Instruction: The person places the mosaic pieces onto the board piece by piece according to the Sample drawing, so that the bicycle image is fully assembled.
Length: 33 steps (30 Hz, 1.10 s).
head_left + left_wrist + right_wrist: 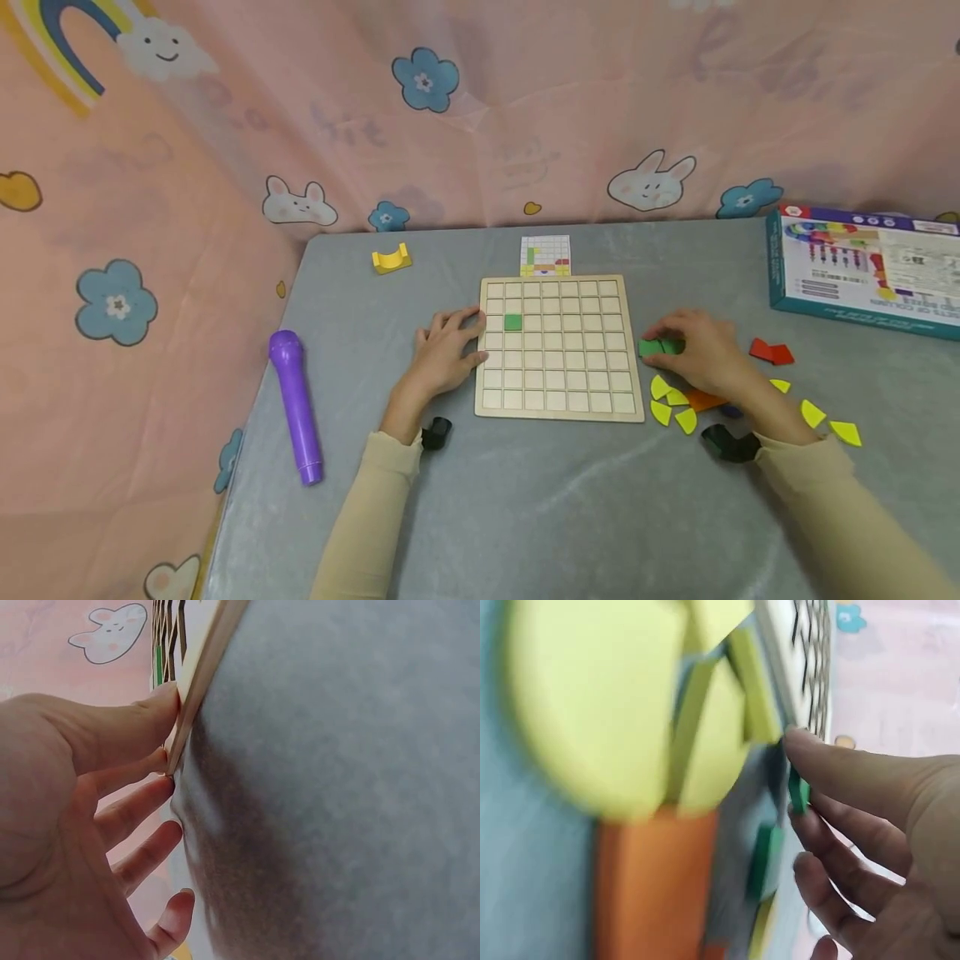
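Observation:
My left hand (442,354) rests with thumb and fingers spread along the left edge of the wooden grid board (557,418). A green square tile (513,322) sits in one cell in the board's upper left part. Just past the board's right edge, my right hand (701,354) pinches a green square tile (799,791) between thumb and fingers. Another green tile (765,859) lies beside that hand in the right wrist view. Several yellow quarter-round pieces (661,412) and an orange piece (703,401) lie below it, partly hidden by the wrist.
A pattern card (546,247) touches the board's far edge. Red pieces (771,352) and more yellow pieces (846,432) lie to the right. A game box (862,267) stands at the far right. At left are a purple microphone (297,408) and a yellow arch block (392,260).

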Tool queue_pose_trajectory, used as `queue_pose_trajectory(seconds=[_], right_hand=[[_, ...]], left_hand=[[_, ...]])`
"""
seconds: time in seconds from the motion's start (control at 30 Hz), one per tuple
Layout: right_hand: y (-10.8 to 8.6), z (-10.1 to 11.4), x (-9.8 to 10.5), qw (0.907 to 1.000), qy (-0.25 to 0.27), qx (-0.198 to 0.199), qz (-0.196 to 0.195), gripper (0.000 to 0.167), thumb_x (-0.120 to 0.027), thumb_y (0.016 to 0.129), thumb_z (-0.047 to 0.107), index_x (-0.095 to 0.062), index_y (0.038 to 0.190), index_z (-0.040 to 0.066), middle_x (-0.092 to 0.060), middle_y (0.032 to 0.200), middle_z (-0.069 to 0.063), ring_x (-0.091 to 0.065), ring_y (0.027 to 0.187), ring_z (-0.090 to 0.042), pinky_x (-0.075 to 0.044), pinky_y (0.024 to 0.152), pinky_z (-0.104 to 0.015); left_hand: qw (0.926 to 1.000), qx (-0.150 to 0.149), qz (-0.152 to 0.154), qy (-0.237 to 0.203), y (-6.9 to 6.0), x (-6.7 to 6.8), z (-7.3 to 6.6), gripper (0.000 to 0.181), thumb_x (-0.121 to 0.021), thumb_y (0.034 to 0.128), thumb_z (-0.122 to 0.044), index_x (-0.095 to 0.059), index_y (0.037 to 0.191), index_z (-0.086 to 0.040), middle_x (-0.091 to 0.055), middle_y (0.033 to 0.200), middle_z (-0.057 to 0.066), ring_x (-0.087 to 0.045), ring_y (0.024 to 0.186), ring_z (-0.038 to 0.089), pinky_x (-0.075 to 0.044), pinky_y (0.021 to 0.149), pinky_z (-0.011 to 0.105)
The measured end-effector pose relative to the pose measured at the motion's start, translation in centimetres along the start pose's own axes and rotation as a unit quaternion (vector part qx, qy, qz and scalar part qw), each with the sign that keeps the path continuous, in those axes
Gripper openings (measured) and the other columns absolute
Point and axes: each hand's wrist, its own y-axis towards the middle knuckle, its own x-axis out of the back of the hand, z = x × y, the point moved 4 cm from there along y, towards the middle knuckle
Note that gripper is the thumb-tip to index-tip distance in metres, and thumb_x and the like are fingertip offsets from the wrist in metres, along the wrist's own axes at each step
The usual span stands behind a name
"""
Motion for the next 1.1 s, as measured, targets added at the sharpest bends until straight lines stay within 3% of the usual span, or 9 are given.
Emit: queue_pose_trajectory(seconds=[0.1, 0.23, 0.37, 0.5, 0.7, 0.87, 1.1], right_hand=[[0.4, 1.5, -0.1, 0.9995, -0.005, 0.015, -0.026, 0.03, -0.088, 0.088, 0.016, -0.078, 0.113, 0.001, -0.073, 0.109, -0.02, -0.06, 0.098, -0.036, -0.042, 0.087, -0.052], [1.6, 4.1, -0.9, 0.9979, 0.018, 0.048, -0.039, 0.027, -0.088, 0.088, 0.014, -0.078, 0.11, 0.002, -0.074, 0.106, -0.017, -0.06, 0.093, -0.032, -0.042, 0.083, -0.044], [3.2, 6.7, -2.3, 0.996, 0.044, 0.073, -0.027, 0.024, -0.088, 0.087, 0.012, -0.079, 0.107, 0.003, -0.076, 0.107, -0.016, -0.063, 0.096, -0.034, -0.047, 0.086, -0.048], [4.8, 8.9, -3.8, 0.9958, 0.052, 0.074, -0.017, 0.024, -0.089, 0.086, 0.013, -0.08, 0.106, 0.005, -0.076, 0.109, -0.015, -0.06, 0.098, -0.033, -0.038, 0.095, -0.058], [6.6, 11.3, -6.3, 0.9956, 0.045, 0.082, -0.009, 0.025, -0.092, 0.084, 0.019, -0.082, 0.104, 0.008, -0.076, 0.104, -0.01, -0.06, 0.097, -0.029, -0.032, 0.094, -0.058], [7.3, 12.4, -7.8, 0.9948, 0.034, 0.096, -0.002, 0.023, -0.092, 0.084, 0.02, -0.083, 0.102, 0.01, -0.074, 0.102, -0.007, -0.06, 0.099, -0.029, -0.032, 0.095, -0.056], [7.3, 13.0, -8.1, 0.996, 0.028, 0.085, -0.002, 0.022, -0.093, 0.083, 0.019, -0.082, 0.101, 0.011, -0.073, 0.102, -0.006, -0.061, 0.1, -0.029, -0.032, 0.096, -0.056]], left_hand=[[1.0, -0.001, -0.001, 0.0, 0.0, 0.0, 0.0, 0.064, -0.067, 0.1054, -0.03, -0.043, 0.164, -0.018, -0.03, 0.175, 0.003, -0.027, 0.158, 0.033, -0.025, 0.108, 0.059], [1.0, 0.0, -0.001, 0.001, 0.0, 0.1, -0.1, 0.064, -0.067, 0.1056, -0.03, -0.043, 0.164, -0.018, -0.03, 0.175, 0.003, -0.026, 0.158, 0.033, -0.026, 0.109, 0.059], [1.0, -0.001, 0.001, 0.001, 0.0, 0.1, -0.2, 0.064, -0.067, 0.1059, -0.031, -0.043, 0.164, -0.018, -0.03, 0.175, 0.003, -0.026, 0.158, 0.033, -0.026, 0.109, 0.059], [1.0, 0.001, 0.001, 0.001, -0.1, 0.1, -0.2, 0.064, -0.066, 0.106, -0.031, -0.043, 0.164, -0.019, -0.03, 0.175, 0.002, -0.027, 0.158, 0.032, -0.026, 0.108, 0.058], [1.0, 0.004, 0.001, 0.002, 0.0, 0.2, -0.2, 0.064, -0.067, 0.1058, -0.031, -0.043, 0.164, -0.019, -0.031, 0.175, 0.002, -0.028, 0.157, 0.032, -0.026, 0.106, 0.057], [1.0, 0.004, 0.003, 0.007, 0.1, 0.1, -0.2, 0.063, -0.067, 0.1057, -0.031, -0.044, 0.163, -0.019, -0.031, 0.175, 0.002, -0.029, 0.156, 0.031, -0.027, 0.106, 0.057], [1.0, 0.007, 0.003, 0.006, 0.1, 0.1, -0.1, 0.062, -0.067, 0.1057, -0.031, -0.045, 0.163, -0.019, -0.031, 0.175, 0.001, -0.029, 0.156, 0.031, -0.027, 0.106, 0.057]])
